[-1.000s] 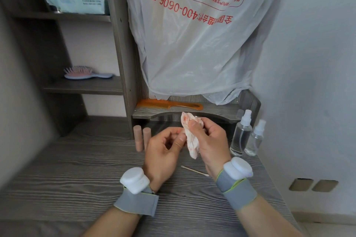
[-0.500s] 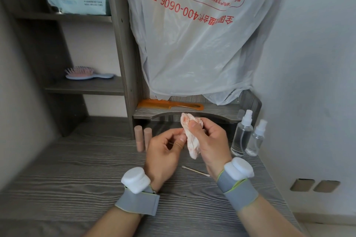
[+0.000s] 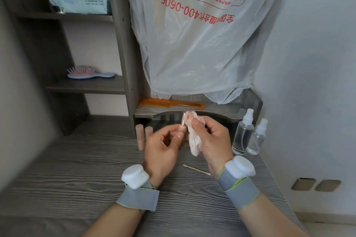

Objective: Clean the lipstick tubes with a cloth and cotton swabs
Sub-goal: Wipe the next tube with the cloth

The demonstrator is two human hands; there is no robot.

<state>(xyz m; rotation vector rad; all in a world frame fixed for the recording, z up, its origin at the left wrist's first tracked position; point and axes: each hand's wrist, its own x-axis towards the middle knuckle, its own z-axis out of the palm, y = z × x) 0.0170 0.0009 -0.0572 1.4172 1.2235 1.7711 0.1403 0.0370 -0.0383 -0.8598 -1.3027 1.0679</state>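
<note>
**Cloth Against Tube, Just Below Centre Frame**

Just below the middle of the frame, the left hand (image 3: 163,148) was curled round a lipstick tube (image 3: 182,123), thumb and fingers pinching its pink barrel with the metallic top pointing up. Right beside it, the right hand (image 3: 213,140) gripped a crumpled cloth (image 3: 193,140), white with pinkish-red smears. Its upper bunch was pressed against the tube's top and its tail hung down between the two hands. Both hands were held up off the desk (image 3: 77,169).

Below them, a little right of centre, a cotton swab (image 3: 196,169) lay flat on the grey wood grain, touching nothing. Left of the left hand, two beige tubes (image 3: 139,136) stood upright side by side at the foot of the shelf unit (image 3: 119,44). At centre right, two clear spray bottles (image 3: 243,134) stood together, white nozzles up.

An orange comb (image 3: 171,104) lay on the low shelf just above the hands, under the hem of a big plastic bag (image 3: 202,44) with red print. At left, a pink and blue hairbrush (image 3: 88,72) rested on the middle shelf. A pale blue tissue pack (image 3: 79,2) sat at upper left.
</note>
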